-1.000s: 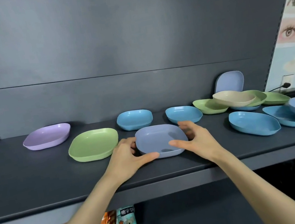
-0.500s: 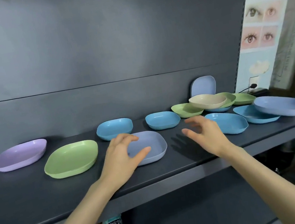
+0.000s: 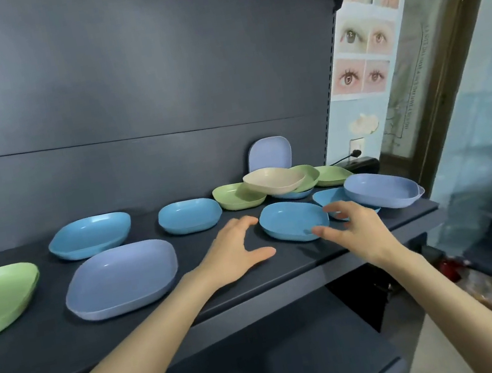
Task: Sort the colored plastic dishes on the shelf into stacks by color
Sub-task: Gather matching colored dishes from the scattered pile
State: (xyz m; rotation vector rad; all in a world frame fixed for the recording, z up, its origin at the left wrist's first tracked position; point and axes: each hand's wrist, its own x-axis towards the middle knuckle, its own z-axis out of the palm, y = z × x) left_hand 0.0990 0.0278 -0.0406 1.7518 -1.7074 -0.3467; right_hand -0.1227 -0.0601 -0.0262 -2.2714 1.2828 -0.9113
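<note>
One dark shelf bearing scattered dishes, periwinkle dish near front edge, blue dish between both hands, left hand fingers spread and empty, right hand fingers apart, thumb at blue dish's rim.

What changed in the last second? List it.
Both hands let go of the periwinkle dish and moved right. The left hand and right hand now hover open on either side of a blue dish, not yet touching. The periwinkle dish and the other dishes stayed put; the camera turned right.
</note>
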